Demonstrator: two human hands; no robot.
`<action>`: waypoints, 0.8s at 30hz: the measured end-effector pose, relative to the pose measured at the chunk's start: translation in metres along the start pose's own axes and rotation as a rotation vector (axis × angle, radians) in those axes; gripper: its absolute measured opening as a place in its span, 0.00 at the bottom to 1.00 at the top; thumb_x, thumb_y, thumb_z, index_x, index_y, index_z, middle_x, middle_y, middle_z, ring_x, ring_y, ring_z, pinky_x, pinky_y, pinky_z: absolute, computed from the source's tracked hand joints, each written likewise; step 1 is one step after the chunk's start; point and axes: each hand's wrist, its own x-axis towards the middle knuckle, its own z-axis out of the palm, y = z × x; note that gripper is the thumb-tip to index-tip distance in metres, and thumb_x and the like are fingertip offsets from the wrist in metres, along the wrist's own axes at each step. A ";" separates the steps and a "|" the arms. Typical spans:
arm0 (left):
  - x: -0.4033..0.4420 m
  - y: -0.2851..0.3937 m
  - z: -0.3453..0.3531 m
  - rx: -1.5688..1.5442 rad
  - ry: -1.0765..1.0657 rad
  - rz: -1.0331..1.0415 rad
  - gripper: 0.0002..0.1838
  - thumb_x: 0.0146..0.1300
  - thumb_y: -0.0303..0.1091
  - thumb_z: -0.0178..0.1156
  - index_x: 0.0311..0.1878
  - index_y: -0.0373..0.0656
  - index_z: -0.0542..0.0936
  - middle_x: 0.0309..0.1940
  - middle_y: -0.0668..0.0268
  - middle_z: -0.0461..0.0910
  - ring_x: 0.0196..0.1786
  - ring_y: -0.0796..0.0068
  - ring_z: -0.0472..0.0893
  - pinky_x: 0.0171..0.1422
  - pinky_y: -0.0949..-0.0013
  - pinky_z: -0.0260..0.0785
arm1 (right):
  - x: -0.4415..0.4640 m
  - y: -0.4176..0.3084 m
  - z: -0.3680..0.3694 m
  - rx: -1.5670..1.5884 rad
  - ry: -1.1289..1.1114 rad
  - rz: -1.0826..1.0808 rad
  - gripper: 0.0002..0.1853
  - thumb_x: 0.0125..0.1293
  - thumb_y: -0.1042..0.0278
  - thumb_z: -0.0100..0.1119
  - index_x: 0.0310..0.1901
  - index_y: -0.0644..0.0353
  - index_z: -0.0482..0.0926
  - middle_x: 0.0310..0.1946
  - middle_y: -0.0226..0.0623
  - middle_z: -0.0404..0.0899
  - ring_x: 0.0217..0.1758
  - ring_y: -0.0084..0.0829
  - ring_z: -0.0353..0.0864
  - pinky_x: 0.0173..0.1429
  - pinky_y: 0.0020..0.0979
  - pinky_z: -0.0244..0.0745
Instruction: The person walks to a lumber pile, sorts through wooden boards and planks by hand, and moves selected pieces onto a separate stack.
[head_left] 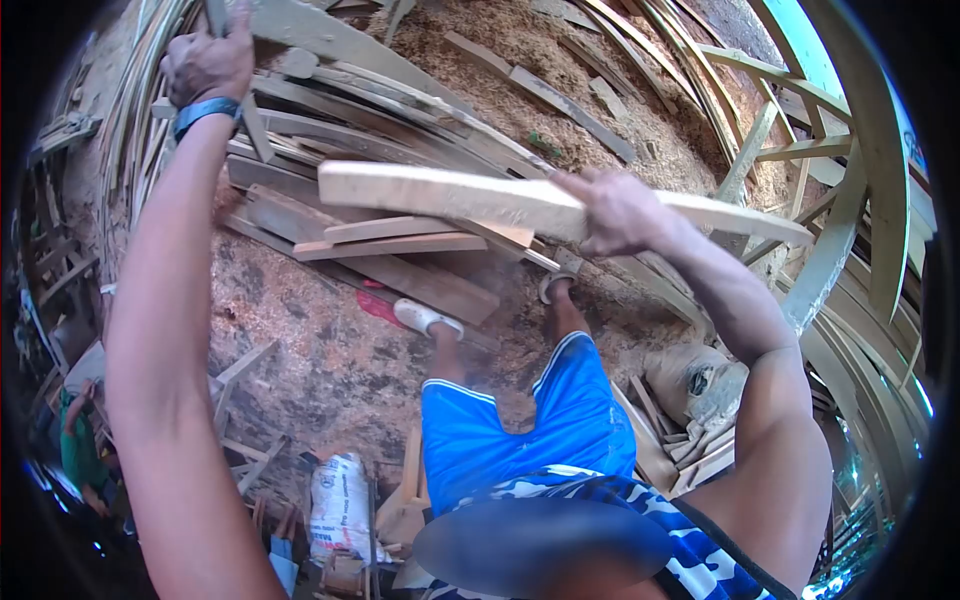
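Observation:
My right hand (622,212) is closed around a long, pale wooden board (440,192), gripping it right of its middle. The board lies nearly level across the view above the wood pile, its thick end to the left. At the upper left, my left hand (208,68), with a blue band at the wrist, has its fingers curled round a narrow strip of wood (257,130). Part of that strip is hidden by the hand. Below the held board lie short brown planks (390,245), stacked loosely on wider boards (420,285).
Sawdust and shavings (300,320) cover the ground. Wooden frames (850,220) stand at the right. A white sack (340,505) and a pale bundle (690,385) sit near my legs. Another person in green (82,440) is at the far lower left.

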 end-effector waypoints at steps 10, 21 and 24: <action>-0.015 0.015 -0.018 -0.138 0.109 -0.032 0.31 0.62 0.58 0.58 0.47 0.32 0.79 0.47 0.45 0.76 0.57 0.46 0.74 0.60 0.48 0.68 | 0.146 -0.171 0.088 0.105 0.150 0.088 0.35 0.49 0.55 0.70 0.58 0.61 0.70 0.45 0.51 0.78 0.48 0.51 0.82 0.45 0.56 0.77; -0.020 0.018 -0.018 -0.040 0.104 -0.011 0.34 0.63 0.61 0.56 0.54 0.35 0.80 0.57 0.45 0.74 0.66 0.46 0.69 0.67 0.50 0.65 | 0.333 -0.220 0.116 0.202 0.468 0.156 0.46 0.51 0.54 0.70 0.73 0.45 0.60 0.59 0.49 0.71 0.60 0.56 0.73 0.56 0.66 0.67; -0.019 0.014 -0.014 -0.007 0.124 0.024 0.35 0.64 0.59 0.56 0.54 0.29 0.78 0.57 0.45 0.74 0.66 0.47 0.69 0.65 0.49 0.67 | 0.366 -0.208 0.130 0.212 0.333 0.360 0.63 0.42 0.42 0.78 0.77 0.42 0.48 0.77 0.48 0.47 0.77 0.62 0.49 0.69 0.71 0.53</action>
